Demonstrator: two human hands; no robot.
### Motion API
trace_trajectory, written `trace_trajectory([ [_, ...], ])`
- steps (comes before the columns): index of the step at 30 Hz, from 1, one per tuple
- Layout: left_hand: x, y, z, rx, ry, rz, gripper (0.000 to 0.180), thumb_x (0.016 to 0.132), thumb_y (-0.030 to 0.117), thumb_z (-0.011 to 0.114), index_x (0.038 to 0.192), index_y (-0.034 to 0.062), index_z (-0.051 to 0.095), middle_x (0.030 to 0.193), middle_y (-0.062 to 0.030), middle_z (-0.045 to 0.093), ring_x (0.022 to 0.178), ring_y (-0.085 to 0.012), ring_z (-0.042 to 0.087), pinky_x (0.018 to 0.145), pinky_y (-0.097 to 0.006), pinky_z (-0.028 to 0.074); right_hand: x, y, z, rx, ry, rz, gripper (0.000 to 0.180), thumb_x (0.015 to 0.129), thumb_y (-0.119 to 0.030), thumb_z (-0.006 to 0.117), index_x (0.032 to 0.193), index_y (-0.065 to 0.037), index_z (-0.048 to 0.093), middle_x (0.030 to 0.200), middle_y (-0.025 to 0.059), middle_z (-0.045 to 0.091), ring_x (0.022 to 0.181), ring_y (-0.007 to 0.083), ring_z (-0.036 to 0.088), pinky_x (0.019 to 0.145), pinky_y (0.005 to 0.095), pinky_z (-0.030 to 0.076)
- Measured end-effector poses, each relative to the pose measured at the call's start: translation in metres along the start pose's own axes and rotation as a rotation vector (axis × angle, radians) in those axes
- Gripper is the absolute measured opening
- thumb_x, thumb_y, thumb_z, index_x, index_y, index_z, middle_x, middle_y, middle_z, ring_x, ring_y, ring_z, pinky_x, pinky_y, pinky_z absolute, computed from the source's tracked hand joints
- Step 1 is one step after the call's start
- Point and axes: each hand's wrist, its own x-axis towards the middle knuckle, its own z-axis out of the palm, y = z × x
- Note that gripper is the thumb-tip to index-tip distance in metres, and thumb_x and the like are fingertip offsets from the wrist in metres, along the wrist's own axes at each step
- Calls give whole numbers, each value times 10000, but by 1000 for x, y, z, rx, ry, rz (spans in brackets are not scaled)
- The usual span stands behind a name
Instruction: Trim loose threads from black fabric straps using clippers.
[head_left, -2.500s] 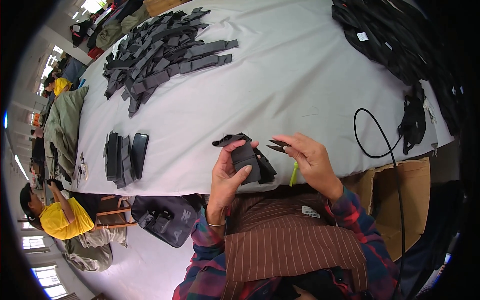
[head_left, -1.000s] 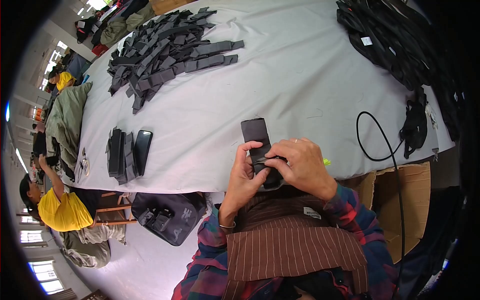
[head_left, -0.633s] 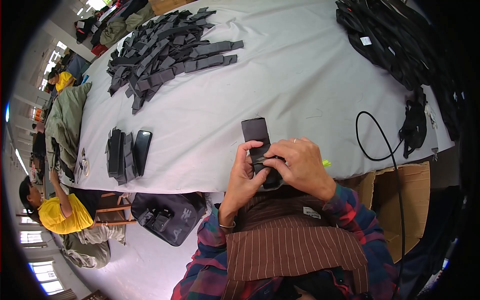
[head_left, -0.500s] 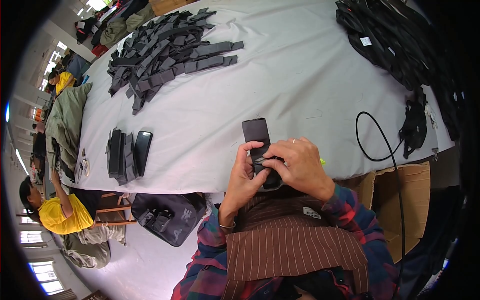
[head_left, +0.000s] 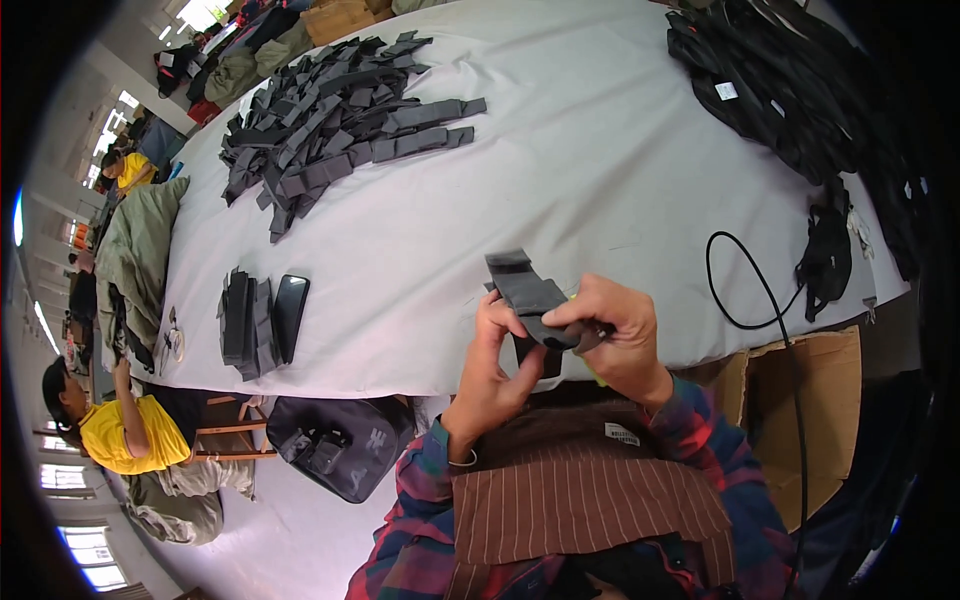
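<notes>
Close to the table's front edge I hold a dark grey fabric strip point(head_left: 525, 290) with flat folded sections. My left hand point(head_left: 488, 378) is closed on its near part, thumb and forefinger pinching from the left. My right hand point(head_left: 628, 325) grips the strip from the right, its thumb lying on top. The strip's far end tilts up and away to the left, slightly blurred. A bit of something yellow-green point(head_left: 600, 379) shows by the right palm; its kind is hidden. A short stack of similar strips point(head_left: 248, 328) lies to the left.
A large pile of grey strips point(head_left: 320, 125) covers the far left of the white-covered table point(head_left: 580, 150). A phone point(head_left: 290, 305) lies beside the stack. Black garments point(head_left: 770, 90) and a looped black cable point(head_left: 712, 275) are at right, above a cardboard box point(head_left: 800, 420). A person in yellow point(head_left: 130, 430) works at left.
My right hand has turned and shifted slightly right, folding the strip's near part over toward it. The strip's far end now tilts, and the left fingers have opened a little wider.
</notes>
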Motion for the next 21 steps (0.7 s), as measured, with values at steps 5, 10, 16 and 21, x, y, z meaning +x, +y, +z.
trace_trajectory([
  [5,-9,-13,4,-689,139,-500,267,901,-3,516,1148,46,428,1044,-61,594,918,-101,553,793,-221,442,-29,37,1,-76,-50,-2,409,600,190,557,864,-86,705,741,32,542,598,102,527,526,216,419],
  [10,-15,-31,4,-493,139,-518,167,930,101,544,1021,-28,598,942,-16,633,839,-56,557,736,-198,440,-32,37,0,-148,-100,-37,467,549,181,562,893,-97,709,858,59,579,620,119,578,530,221,476],
  [16,-14,-27,7,-552,165,-564,169,923,102,551,1008,-29,613,903,1,627,798,-46,540,716,-189,430,-30,45,2,-354,-119,-126,450,533,163,573,880,-91,703,821,40,576,583,155,570,508,243,473],
  [21,-12,-21,10,-572,253,-583,171,914,128,569,991,-15,624,876,18,612,751,-33,518,678,-173,408,-25,42,6,-366,-45,-68,342,580,90,613,842,-118,683,768,12,576,609,189,602,505,292,464],
])
